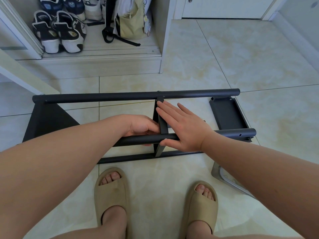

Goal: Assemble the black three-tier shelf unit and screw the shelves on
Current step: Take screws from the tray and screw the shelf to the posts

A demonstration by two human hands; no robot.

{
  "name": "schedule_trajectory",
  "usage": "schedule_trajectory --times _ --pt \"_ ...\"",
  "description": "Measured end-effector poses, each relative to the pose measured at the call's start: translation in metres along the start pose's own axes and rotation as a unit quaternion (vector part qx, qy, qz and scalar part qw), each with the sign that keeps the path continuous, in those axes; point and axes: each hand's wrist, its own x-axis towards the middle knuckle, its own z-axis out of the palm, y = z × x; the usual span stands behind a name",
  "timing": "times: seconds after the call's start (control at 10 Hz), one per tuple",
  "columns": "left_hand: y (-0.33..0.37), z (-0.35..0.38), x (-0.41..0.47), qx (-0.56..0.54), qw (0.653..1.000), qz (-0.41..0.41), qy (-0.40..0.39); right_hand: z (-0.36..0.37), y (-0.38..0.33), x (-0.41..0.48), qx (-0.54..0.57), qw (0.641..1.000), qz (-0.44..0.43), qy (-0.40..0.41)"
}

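At centre, low over the floor (224,57): right hand (183,126), flat, fingers straight, laid across the edge of the middle shelf (163,125), palm over the near pole (138,139). Left hand (141,126): just beside it, fingers curled round the same pole at the shelf joint. Middle shelf: between the two hands, standing on edge, long axis running away from the person to the far pole (103,97). Shelf unit (131,158): on its side, poles running left to right, free ends pointing right. End shelf (227,114): right of both hands, nearer the right hand, apparently not yet fastened; open hole (240,135) in the near pole there. Judged next: fixing the middle joint
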Motion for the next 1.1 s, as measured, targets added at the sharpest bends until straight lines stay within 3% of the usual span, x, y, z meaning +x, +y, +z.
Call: schedule_trajectory --times 0.2,0.5,0.9,1.1 --pt "-0.001 0.0005 -0.0003 -0.037 0.998 0.044 -0.006 -0.001 -0.0003 0.0004 -0.001 1.0 0.002 -0.004" --pt "-0.0031 -0.0016 0.0023 -0.031 0.999 -0.014 -0.008 0.0 0.0002 0.0006 0.0 1.0 -0.001 -0.001" --pt "-0.0027 -0.0036 0.0035 -0.039 0.999 0.022 -0.015 -0.0002 0.0004 0.0016 -0.003 1.0 -0.001 -0.001" --pt "-0.0022 -0.0037 0.0026 -0.057 0.998 -0.003 -0.01 0.0 0.0011 0.0021 -0.002 1.0 -0.002 -0.004"
